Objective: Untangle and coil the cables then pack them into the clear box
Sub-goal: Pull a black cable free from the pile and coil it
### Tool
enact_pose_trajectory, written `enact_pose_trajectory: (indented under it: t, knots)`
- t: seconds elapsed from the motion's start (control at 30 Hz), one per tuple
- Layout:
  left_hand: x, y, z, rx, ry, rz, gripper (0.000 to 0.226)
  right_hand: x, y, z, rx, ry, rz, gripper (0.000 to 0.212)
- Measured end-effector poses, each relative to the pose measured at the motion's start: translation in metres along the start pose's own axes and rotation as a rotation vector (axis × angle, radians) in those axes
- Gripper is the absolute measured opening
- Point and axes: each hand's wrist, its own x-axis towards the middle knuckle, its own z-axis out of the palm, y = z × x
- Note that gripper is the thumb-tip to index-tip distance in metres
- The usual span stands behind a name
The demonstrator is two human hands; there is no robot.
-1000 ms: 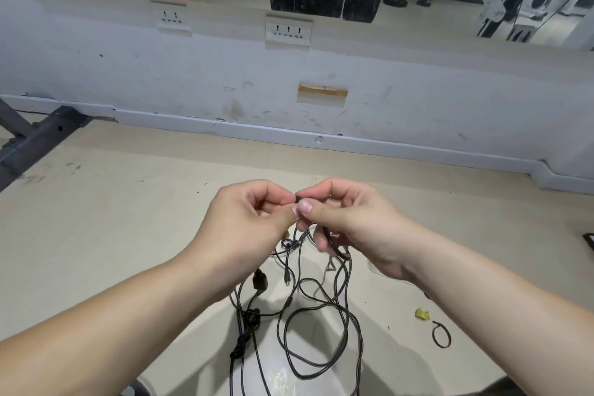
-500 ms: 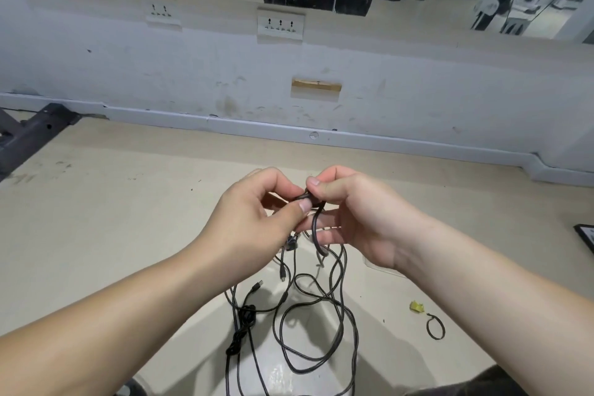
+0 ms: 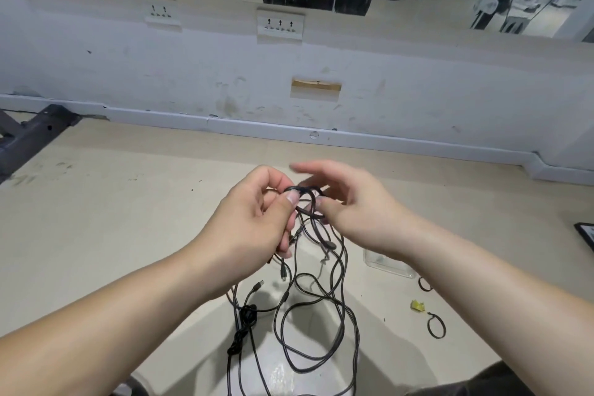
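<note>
A tangle of thin black cables hangs from my two hands down to the beige floor, with loose loops and a knotted bundle at the lower left. My left hand pinches a small loop of cable between thumb and fingers. My right hand sits just to the right, its thumb and a bent finger hooked on the same loop while its other fingers spread out. The clear box lies on the floor under my right wrist, mostly hidden by it.
Two small black cable ties and a yellow scrap lie on the floor at the right. A grey wall with sockets and a mirror runs across the back. A dark metal frame juts in at left.
My hands have drawn slightly apart and a small cable loop has opened between them. The fingers of my right hand have spread out. The camera view tilted a little downward.
</note>
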Motion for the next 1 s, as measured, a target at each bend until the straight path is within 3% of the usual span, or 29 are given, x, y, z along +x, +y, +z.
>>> enact_pose_trajectory:
  t: [0.07, 0.17, 0.33, 0.47, 0.6, 0.63, 0.73, 0.9, 1.0]
  knots:
    - [0.001, 0.002, -0.003, 0.013, -0.016, -0.04, 0.008, -0.002, -0.001, 0.001, -0.109, -0.079, -0.04, 0.043]
    - [0.002, 0.007, -0.008, 0.01, -0.056, -0.122, 0.011, 0.001, 0.0, -0.001, -0.126, -0.051, 0.033, 0.024]
    - [0.002, 0.009, -0.007, -0.029, -0.036, -0.162, 0.015, 0.01, 0.004, -0.011, 0.264, 0.093, 0.348, 0.004]
    - [0.005, 0.007, -0.007, 0.004, 0.056, -0.097, 0.012, 0.009, 0.008, -0.01, 0.28, 0.104, 0.49, 0.009]
    - [0.005, 0.002, -0.006, 0.018, 0.025, -0.078, 0.01, 0.003, 0.007, -0.002, 0.097, 0.06, 0.301, 0.045]
    - [0.004, 0.001, -0.006, 0.019, 0.018, -0.082, 0.01, 0.002, 0.005, -0.001, 0.068, 0.033, 0.237, 0.043]
    - [0.006, -0.002, -0.01, 0.029, 0.027, -0.091, 0.008, 0.0, 0.003, 0.001, 0.069, -0.041, 0.196, 0.01]
    - [0.012, -0.002, -0.015, 0.027, 0.115, -0.112, 0.01, 0.006, 0.005, -0.007, 0.179, 0.069, 0.42, 0.015]
    - [0.015, 0.0, -0.014, -0.181, 0.102, -0.187, 0.013, 0.007, 0.008, -0.014, 0.172, 0.079, 0.5, 0.018]
